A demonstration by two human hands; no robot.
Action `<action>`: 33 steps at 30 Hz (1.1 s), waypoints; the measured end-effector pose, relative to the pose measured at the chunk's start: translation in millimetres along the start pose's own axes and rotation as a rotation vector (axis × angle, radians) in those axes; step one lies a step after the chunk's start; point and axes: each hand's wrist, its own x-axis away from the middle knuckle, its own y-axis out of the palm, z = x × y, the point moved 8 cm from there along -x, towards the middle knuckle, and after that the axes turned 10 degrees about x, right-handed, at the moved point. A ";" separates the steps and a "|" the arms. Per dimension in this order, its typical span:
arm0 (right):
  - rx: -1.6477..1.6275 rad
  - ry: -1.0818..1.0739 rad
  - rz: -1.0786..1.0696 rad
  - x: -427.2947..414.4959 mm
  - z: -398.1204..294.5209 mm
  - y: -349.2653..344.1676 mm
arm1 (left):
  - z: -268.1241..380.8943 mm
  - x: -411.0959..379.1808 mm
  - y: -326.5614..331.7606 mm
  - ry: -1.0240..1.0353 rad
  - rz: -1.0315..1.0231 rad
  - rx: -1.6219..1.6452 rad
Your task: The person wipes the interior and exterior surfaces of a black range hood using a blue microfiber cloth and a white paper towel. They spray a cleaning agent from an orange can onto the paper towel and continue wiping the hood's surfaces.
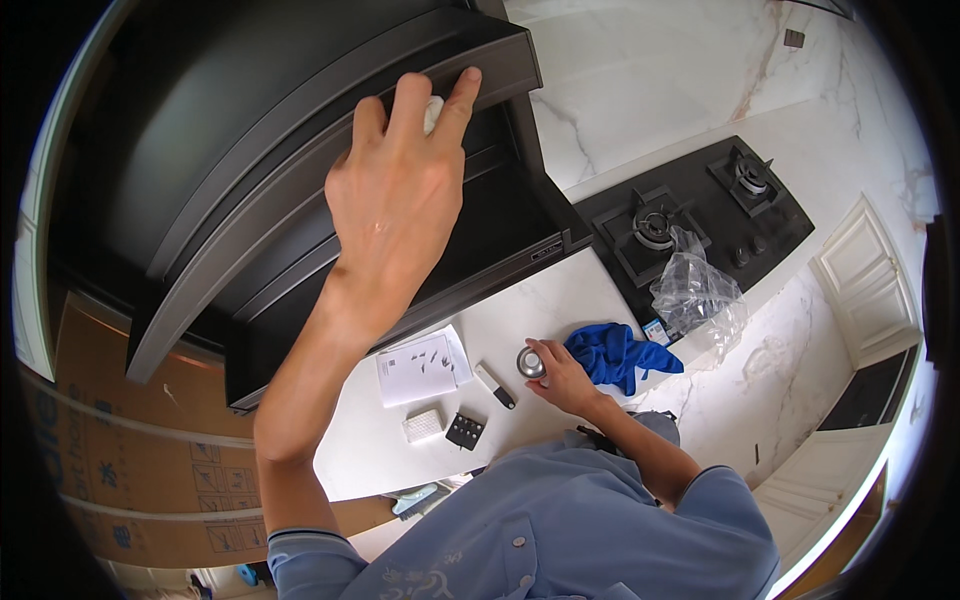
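Observation:
My left hand [397,180] is raised against the front lip of a black range hood [495,67]. A bit of white material, perhaps a sponge or cloth [433,114], shows between its fingers; the rest is hidden under the palm. Down on the white countertop [352,457], my right hand [564,380] grips a round silver-topped can [530,363], seen from above. A crumpled blue cloth [611,352] lies just beyond that hand. To the can's left is a scraper-like tool [495,386] with a pale and black handle.
A black gas hob [720,210] carries a clear plastic bag [694,292] draped past its edge. Printed sheets [416,375], a white textured block [424,426] and a black piece with several round studs [465,431] lie on the counter. A large cardboard box [157,465] stands at left.

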 end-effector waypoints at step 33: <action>-1.048 0.260 -0.300 -7.6 -70.4 -38.7 | 26.9 324.6 -7.5 -1.401 -0.150 1.218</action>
